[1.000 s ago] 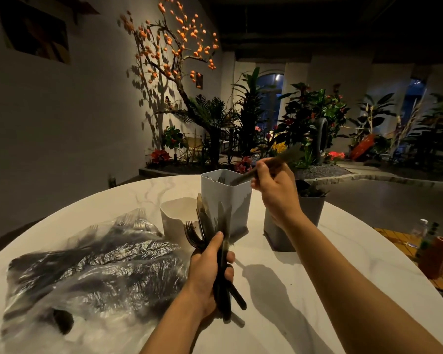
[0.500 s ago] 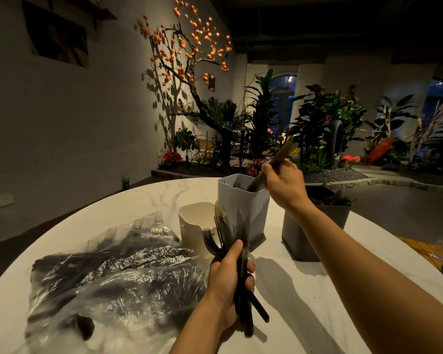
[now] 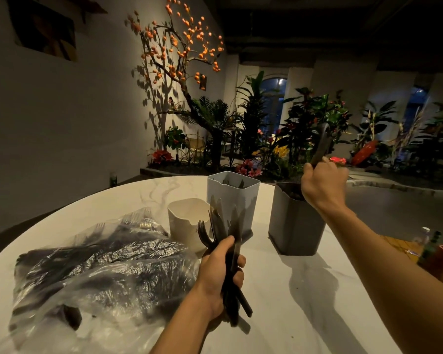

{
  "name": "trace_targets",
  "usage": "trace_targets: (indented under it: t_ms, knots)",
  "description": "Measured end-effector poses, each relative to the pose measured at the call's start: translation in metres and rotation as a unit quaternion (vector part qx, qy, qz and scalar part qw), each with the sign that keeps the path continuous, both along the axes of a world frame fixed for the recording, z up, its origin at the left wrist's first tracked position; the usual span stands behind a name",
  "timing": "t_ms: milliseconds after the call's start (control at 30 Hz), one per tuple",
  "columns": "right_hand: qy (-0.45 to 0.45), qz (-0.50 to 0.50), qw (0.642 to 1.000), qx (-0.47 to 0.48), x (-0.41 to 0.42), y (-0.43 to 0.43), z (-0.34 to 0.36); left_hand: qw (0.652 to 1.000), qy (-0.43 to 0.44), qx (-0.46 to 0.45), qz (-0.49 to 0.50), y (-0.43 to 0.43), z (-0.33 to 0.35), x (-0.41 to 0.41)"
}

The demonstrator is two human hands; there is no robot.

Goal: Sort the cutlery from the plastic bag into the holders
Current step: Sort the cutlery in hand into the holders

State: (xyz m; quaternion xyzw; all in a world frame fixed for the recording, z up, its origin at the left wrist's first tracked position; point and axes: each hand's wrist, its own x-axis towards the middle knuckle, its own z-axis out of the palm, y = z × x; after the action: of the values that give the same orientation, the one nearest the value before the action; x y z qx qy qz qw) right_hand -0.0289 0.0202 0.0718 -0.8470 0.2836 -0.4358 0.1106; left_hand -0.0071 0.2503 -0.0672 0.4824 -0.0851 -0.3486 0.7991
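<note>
The sorting looks partly done, by my judgement: the pale blue-grey square plastic holder [image 3: 232, 198] at twelve o'clock on the round white marble-patterned surface [image 3: 279, 290] shows dark utensil tips at its rim, and the dark grey square plastic holder [image 3: 296, 223] at about one o'clock also seems to hold something dark, though its contents are too dim to name. The cream-white plastic holder [image 3: 187, 221], just at eleven o'clock of the left hand, shows only its inner wall from here. Plenty is left: the crumpled clear plastic bag [image 3: 100, 272] at nine o'clock lies bulging with black cutlery, and fork tines show through its far end. The left hand [image 3: 219, 274] has its fingers curled tight round a bundle of black plastic cutlery [image 3: 228, 241], forks and knives fanned upward, handles jutting out below the fist. The right hand [image 3: 322, 185] hovers over the dark grey holder, its fingers pinching a single dark plastic utensil [image 3: 322, 144] that points up and away; its working end is hidden, so I cannot tell which kind it is. The cutlery looks thin, light and glossy black, hard to tell apart in this dim light, so each piece likely needs a look before it drops.
</note>
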Motion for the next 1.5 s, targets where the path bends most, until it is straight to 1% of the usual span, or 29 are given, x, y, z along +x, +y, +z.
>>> trace_targets:
  t_ms: [67, 167, 233, 300, 367, 433, 500, 567, 633, 700, 767, 800, 867, 933, 1033, 1167, 1233, 1333, 1500]
  knots:
    - [0.063, -0.038, 0.996, 0.043, -0.002, 0.001, -0.009, 1.000, -0.004, 0.000, -0.008, 0.000, 0.000, 0.000]
    - [0.156, -0.058, 0.983, 0.077, 0.000, 0.001, -0.020, 1.000, -0.009, -0.018, -0.010, 0.001, 0.001, 0.000]
    - [0.179, -0.057, 0.977, 0.098, 0.002, -0.004, -0.024, 1.000, -0.008, -0.020, -0.015, 0.000, 0.000, 0.000]
    - [0.162, -0.047, 0.978, 0.120, 0.002, -0.005, -0.025, 1.000, -0.006, -0.017, -0.016, 0.000, -0.001, 0.001]
    - [0.120, -0.029, 0.983, 0.134, 0.000, -0.003, -0.023, 1.000, -0.003, -0.019, -0.014, -0.001, -0.002, 0.002]
    - [0.063, -0.015, 0.990, 0.128, -0.002, -0.002, -0.022, 1.000, -0.002, -0.019, -0.015, -0.001, -0.002, 0.003]
    - [-0.006, -0.013, 0.997, 0.078, -0.002, -0.002, -0.022, 1.000, -0.001, -0.017, -0.016, -0.001, -0.001, 0.002]
    - [-0.069, -0.005, 0.997, -0.014, -0.001, 0.003, -0.021, 1.000, -0.002, -0.016, -0.014, -0.001, 0.000, 0.002]
    - [-0.103, 0.031, 0.989, -0.104, 0.004, 0.015, -0.019, 1.000, 0.003, -0.015, -0.011, -0.001, 0.000, 0.002]
    - [-0.090, 0.109, 0.979, -0.144, 0.011, 0.032, -0.022, 1.000, 0.007, -0.020, -0.006, -0.001, 0.000, 0.002]
    - [-0.024, 0.194, 0.973, -0.121, 0.019, 0.050, -0.032, 1.000, 0.010, -0.025, 0.000, -0.001, -0.002, 0.003]
    - [0.021, 0.219, 0.970, -0.101, 0.024, 0.057, -0.038, 1.000, 0.010, -0.027, 0.003, -0.001, -0.002, 0.004]
    - [0.115, 0.232, 0.964, -0.062, 0.032, 0.070, -0.051, 0.999, 0.007, -0.036, 0.005, 0.000, -0.003, 0.004]
    - [0.157, 0.232, 0.959, -0.039, 0.040, 0.078, -0.060, 0.999, 0.001, -0.041, 0.007, 0.000, -0.002, 0.004]
    - [0.131, 0.234, 0.963, -0.024, 0.046, 0.081, -0.066, 0.999, -0.008, -0.033, 0.010, 0.000, 0.000, 0.003]
    - [0.089, 0.227, 0.969, -0.031, 0.051, 0.081, -0.060, 1.000, -0.006, -0.027, 0.012, 0.000, 0.002, 0.002]
    - [0.082, 0.221, 0.971, -0.039, 0.049, 0.082, -0.055, 1.000, 0.002, -0.029, 0.012, 0.001, 0.002, 0.002]
    - [0.083, 0.241, 0.965, -0.061, 0.044, 0.085, -0.051, 0.999, 0.006, -0.035, 0.013, 0.002, 0.004, 0.000]
    - [0.051, 0.257, 0.964, -0.039, 0.028, 0.086, -0.055, 0.999, 0.001, -0.044, 0.014, 0.004, 0.007, -0.005]
